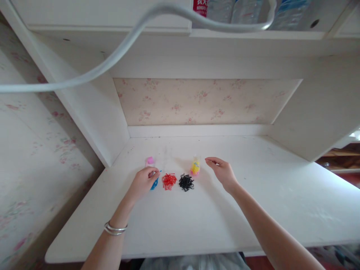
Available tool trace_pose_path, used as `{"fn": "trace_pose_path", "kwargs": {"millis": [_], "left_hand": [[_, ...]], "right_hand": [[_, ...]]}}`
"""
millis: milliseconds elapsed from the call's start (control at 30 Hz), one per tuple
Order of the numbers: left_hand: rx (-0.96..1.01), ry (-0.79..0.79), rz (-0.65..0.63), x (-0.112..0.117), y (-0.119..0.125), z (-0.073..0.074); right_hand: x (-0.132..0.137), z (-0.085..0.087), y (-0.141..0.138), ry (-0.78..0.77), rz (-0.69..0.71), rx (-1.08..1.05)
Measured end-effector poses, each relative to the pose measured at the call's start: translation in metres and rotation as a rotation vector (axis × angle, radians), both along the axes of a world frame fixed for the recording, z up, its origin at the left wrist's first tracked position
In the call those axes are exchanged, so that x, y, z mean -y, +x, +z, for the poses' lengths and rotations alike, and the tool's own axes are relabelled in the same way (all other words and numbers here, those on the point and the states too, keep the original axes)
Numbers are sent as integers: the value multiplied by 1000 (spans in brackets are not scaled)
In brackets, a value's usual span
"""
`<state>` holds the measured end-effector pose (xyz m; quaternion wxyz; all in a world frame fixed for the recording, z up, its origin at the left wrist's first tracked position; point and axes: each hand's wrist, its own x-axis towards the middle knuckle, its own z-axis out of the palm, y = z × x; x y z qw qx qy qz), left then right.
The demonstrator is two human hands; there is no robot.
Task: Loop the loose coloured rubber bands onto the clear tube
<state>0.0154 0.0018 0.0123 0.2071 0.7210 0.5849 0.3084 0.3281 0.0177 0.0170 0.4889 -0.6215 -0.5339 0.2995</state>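
Observation:
My left hand point(143, 182), a silver bangle point(116, 228) on its wrist, is closed in a pinch over a pile of blue bands point(154, 185). A small blue band point(160, 171) pokes out at its fingertips. Right of it lie a pile of red bands point(169, 181) and a pile of black bands point(186, 182). A small clear packet with yellow and pink contents point(195, 167) sits behind the black pile. My right hand point(221, 171) hovers right of that packet, fingers pressed together; what they hold, if anything, is too small to see. A pink-topped clear item point(150, 161) lies behind my left hand.
The white desk point(191, 225) is enclosed by side panels and a floral back wall point(194, 101). Overhead, a shelf holds plastic bottles point(247, 11). A pale cable point(112, 62) crosses the upper view, close to the camera.

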Motion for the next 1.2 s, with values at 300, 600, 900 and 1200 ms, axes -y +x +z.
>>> {"fn": "trace_pose_path", "kwargs": {"millis": [300,600,900,1200], "left_hand": [[37,132,-259,-10,84,55],[93,98,-293,-57,143,65],[270,-84,-276,-64,149,53],[249,-52,-204,-51,136,59]], "right_hand": [[32,-66,12,-26,50,80],[40,-61,12,43,100,230],[43,-56,11,42,114,255],[43,-55,11,42,105,256]]}}
